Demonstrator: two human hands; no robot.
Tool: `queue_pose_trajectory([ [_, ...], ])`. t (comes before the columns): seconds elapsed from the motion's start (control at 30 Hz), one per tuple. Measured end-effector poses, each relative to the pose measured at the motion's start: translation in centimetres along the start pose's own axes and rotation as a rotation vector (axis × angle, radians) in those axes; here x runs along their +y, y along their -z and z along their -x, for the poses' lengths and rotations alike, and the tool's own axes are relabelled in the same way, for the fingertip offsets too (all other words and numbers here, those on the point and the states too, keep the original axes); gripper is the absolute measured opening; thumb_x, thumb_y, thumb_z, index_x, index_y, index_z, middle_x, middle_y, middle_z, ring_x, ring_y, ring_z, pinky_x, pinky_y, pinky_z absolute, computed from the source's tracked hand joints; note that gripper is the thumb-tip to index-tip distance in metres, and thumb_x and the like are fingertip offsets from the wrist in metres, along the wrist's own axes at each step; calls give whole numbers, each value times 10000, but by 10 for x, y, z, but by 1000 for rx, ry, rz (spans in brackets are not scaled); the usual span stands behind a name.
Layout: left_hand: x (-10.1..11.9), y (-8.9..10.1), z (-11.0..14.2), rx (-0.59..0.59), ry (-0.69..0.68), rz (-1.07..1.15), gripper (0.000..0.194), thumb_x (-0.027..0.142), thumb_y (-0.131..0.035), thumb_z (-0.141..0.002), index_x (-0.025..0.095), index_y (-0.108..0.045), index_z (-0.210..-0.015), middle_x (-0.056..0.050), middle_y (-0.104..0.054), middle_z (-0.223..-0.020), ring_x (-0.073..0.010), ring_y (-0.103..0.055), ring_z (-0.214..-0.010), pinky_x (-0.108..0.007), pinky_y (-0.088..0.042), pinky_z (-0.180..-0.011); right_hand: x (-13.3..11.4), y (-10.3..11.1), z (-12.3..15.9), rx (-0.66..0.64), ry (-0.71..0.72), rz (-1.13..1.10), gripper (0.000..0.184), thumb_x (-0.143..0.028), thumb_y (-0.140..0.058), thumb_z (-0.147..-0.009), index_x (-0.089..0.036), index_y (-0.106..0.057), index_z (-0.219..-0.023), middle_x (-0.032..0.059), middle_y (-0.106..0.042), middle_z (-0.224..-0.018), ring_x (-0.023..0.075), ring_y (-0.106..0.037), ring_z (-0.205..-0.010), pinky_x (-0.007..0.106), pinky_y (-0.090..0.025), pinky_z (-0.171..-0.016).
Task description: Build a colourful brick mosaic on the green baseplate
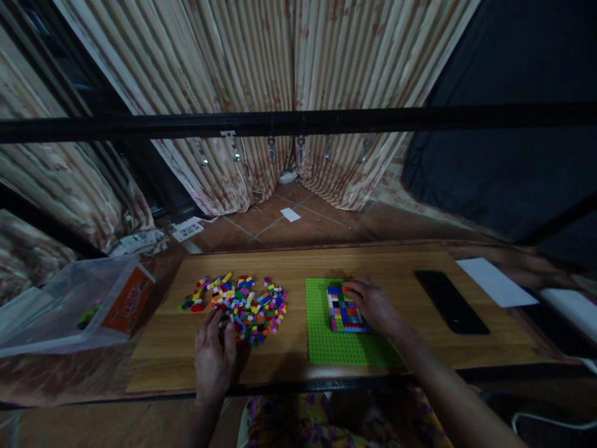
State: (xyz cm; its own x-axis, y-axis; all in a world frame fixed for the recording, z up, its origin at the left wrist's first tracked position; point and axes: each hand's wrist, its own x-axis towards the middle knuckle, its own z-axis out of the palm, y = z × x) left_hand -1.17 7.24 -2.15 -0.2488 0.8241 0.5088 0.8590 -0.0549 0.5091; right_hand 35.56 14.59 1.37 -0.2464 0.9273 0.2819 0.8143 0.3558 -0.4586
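Note:
A green baseplate (336,342) lies on the wooden table (420,336), bearing a patch of coloured bricks (342,310) pressed together. My right hand (373,303) rests on the right edge of that patch, fingers curled down onto it. To the left, a pile of small loose bricks (242,300) in many colours is spread on the table. My left hand (214,354) lies at the near edge of the pile, fingers stretched toward the bricks and touching them. Whether a brick is between those fingers I cannot see.
A clear plastic bag with an orange label (100,305) lies at the table's left end. A black phone (450,302) and a white sheet (497,283) sit to the right. A black bar (298,121) crosses the view before striped curtains (261,74).

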Motion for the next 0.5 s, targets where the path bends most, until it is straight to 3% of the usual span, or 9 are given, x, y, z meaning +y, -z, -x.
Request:
queue_pose_trajectory([
  [0.5, 6, 4, -2, -56, 34, -31, 443, 406, -385, -914, 109, -516, -1215, -191, -523, -1277, -310, -480, -1203, -493, -408, -1006, 3, 3, -11, -135, 16, -106, 226, -252, -478, -900, -204, -695, -945, 59, -660, -940, 199, -580, -903, 341, -439, -857],
])
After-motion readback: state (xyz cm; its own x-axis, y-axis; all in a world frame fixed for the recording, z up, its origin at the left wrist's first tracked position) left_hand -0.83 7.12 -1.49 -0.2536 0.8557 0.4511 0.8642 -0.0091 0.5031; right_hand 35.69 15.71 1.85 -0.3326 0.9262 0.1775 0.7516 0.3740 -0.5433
